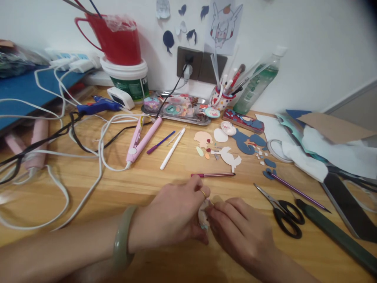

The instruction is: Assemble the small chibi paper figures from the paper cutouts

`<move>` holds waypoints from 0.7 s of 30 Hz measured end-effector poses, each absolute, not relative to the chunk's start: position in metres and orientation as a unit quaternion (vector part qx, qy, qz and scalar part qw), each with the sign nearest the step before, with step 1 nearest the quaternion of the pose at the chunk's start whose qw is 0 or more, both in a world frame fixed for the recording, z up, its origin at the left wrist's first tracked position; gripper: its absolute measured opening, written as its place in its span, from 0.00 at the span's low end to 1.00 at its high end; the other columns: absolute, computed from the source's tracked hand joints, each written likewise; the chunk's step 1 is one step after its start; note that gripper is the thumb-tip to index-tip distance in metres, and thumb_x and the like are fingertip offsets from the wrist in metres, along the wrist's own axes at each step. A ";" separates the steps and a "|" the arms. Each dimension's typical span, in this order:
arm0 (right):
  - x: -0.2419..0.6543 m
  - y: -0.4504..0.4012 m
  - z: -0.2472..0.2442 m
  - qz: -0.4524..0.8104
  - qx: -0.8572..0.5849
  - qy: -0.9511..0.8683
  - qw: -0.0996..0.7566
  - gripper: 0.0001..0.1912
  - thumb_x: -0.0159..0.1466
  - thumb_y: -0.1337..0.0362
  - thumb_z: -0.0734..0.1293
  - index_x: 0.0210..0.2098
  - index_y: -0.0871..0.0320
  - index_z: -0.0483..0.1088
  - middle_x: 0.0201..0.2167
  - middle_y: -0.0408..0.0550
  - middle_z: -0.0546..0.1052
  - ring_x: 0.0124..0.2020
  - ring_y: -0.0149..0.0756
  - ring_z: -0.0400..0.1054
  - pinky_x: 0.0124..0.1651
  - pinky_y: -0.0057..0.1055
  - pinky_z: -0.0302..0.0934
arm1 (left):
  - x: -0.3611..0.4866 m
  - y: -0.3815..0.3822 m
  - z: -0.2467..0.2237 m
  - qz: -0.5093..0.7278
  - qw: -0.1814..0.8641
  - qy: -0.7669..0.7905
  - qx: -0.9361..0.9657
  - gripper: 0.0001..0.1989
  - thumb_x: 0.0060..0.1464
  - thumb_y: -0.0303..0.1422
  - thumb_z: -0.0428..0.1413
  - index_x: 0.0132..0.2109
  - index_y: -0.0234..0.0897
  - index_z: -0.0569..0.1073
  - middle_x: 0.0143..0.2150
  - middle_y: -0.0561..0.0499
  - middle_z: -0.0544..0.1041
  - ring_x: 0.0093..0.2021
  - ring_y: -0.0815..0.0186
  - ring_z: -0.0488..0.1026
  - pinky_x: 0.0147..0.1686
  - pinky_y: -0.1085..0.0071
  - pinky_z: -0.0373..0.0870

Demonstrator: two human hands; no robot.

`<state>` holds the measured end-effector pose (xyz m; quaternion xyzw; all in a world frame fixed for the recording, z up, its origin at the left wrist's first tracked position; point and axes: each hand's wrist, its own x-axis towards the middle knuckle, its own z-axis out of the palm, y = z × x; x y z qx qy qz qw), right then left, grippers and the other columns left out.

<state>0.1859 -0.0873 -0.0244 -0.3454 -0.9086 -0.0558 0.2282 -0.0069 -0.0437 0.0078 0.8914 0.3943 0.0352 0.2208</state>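
Note:
Low in the middle of the head view, my left hand (173,212) is closed around a small pale craft piece (203,217) with a dark dot and a bit of light blue. My right hand (244,224) has its fingers pressed together at the piece's right edge. The fingers hide much of it, and whatever else the right hand pinches is too small to make out. Just beyond the hands lies a dark red pen (215,175). Cut foam-like shapes, among them a white one (229,157) and a peach one (202,138), are spread farther back.
Black-handled scissors (282,212) and a dark green tool (330,232) lie to the right. A pink hair straightener (143,141), a white pen (173,149) and loose white cables (100,157) are on the left. A metal tray (176,116) and a tilted bottle (256,84) stand behind.

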 end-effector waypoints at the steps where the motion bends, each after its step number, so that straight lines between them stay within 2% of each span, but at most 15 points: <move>1: 0.186 -0.088 -0.024 -0.053 -0.343 -0.910 0.227 0.11 0.56 0.72 0.65 0.40 0.65 0.69 0.33 0.51 0.75 0.34 0.38 0.65 0.33 0.35 0.62 | -0.007 -0.044 0.008 0.031 0.222 0.394 0.892 0.30 0.34 0.48 0.63 0.41 0.40 0.62 0.48 0.47 0.64 0.34 0.59 0.72 0.28 0.67 0.70; 11: 0.183 -0.087 -0.021 -0.049 -0.364 -0.888 0.276 0.14 0.55 0.76 0.65 0.42 0.64 0.67 0.35 0.52 0.75 0.36 0.38 0.65 0.37 0.36 0.62 | -0.007 -0.043 0.009 0.020 0.227 0.393 0.891 0.29 0.36 0.49 0.62 0.42 0.39 0.62 0.50 0.46 0.64 0.36 0.59 0.72 0.30 0.66 0.69; 16: 0.185 -0.076 -0.006 -0.041 -0.403 -0.866 0.293 0.11 0.58 0.76 0.61 0.40 0.64 0.67 0.33 0.53 0.73 0.34 0.36 0.64 0.35 0.34 0.61 | -0.008 -0.043 0.003 0.044 0.214 0.396 0.892 0.30 0.35 0.50 0.62 0.42 0.39 0.62 0.48 0.48 0.64 0.36 0.59 0.71 0.31 0.65 0.69; 21: 0.196 -0.078 -0.006 -0.013 -0.394 -0.882 0.258 0.06 0.59 0.74 0.62 0.36 0.61 0.68 0.31 0.50 0.73 0.33 0.34 0.63 0.35 0.32 0.60 | -0.009 -0.044 -0.003 0.065 0.221 0.395 0.889 0.34 0.34 0.52 0.62 0.45 0.38 0.62 0.46 0.50 0.66 0.37 0.57 0.71 0.31 0.64 0.69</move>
